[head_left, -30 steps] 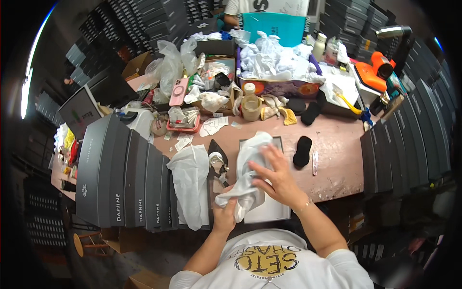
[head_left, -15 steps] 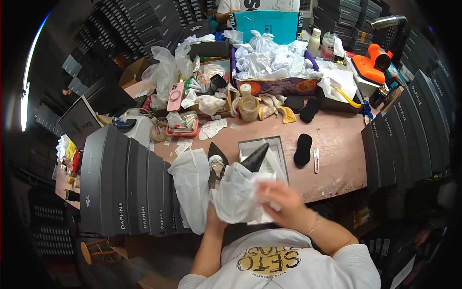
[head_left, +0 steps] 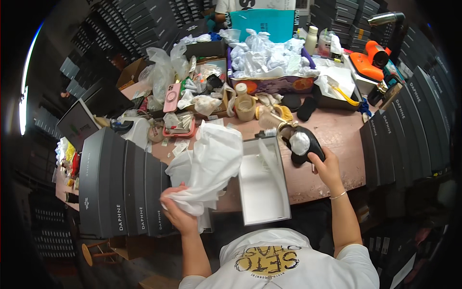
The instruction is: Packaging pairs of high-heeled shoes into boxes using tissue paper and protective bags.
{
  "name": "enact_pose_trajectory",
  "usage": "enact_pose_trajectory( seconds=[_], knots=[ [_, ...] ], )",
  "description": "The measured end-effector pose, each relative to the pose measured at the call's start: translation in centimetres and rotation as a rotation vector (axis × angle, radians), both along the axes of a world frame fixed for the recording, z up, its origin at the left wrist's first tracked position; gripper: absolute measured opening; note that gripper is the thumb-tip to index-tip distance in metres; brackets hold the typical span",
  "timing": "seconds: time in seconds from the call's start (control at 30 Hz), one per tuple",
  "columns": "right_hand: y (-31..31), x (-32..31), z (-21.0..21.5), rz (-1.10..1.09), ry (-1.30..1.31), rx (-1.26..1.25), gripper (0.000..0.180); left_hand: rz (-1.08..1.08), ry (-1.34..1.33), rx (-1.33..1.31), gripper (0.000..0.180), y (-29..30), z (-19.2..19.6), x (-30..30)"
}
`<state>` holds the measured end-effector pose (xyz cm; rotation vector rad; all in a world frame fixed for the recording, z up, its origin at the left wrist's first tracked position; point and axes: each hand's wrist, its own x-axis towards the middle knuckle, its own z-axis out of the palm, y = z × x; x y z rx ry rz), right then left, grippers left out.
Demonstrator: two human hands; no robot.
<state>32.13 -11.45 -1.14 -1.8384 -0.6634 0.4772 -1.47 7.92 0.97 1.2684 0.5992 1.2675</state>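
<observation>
Fingers of left hand [head_left: 181,212] closed on thin white wrapping [head_left: 215,164], bunched, held up. Just right: open grey shoebox [head_left: 262,195], white inside, on pinkish table [head_left: 342,139]. Further right, right hand [head_left: 330,169] grasps black shoe [head_left: 315,142] with white stuffing [head_left: 300,143], over table, near shoebox.

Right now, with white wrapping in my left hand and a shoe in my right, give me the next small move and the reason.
I'd probably put the white wrapping down with the left hand: it occupies that hand, while the right hand alone holds the black shoe, clear of the wrapping. A free left hand could help steady the shoe.
</observation>
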Motion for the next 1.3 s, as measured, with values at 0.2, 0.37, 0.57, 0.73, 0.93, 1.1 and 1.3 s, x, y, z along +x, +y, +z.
enact_pose_trajectory(
  seconds=[0.2, 0.37, 0.57, 0.73, 0.93, 1.1, 1.3],
  knots=[
    [0.7, 0.3, 0.7, 0.007, 0.232, 0.164, 0.032, -0.776, 0.815, 0.518, 0.033, -3.2, -6.3, 9.4],
    [-1.8, 0.4, 4.9, 0.568, -0.075, -0.158, 0.041, -0.655, 0.233, -0.227, 0.061, 1.8, -3.6, 6.8],
    [5.2, -3.9, 5.3, 0.462, -0.421, 0.009, 0.046, -1.144, 0.090, -0.916, 0.072, -4.2, -4.5, 6.6],
    [5.9, -10.7, 4.8, 0.692, -0.747, -0.144, 0.047, -0.776, -0.023, -0.731, 0.080, -7.8, -3.2, 5.9],
    [6.7, -10.2, 0.8, 0.430, 0.079, 0.424, 0.034, -0.584, -0.147, -0.918, 0.053, -7.2, -7.1, 3.1],
    [10.3, -8.3, -5.9, 0.534, -0.828, -0.141, 0.017, -0.530, -0.148, -0.997, 0.050, -5.9, -7.9, 2.4],
    [9.6, -10.7, 0.5, 0.630, -0.357, 0.057, 0.021, -0.386, -0.158, -0.730, 0.052, -6.3, -5.0, 3.1]
  ],
)
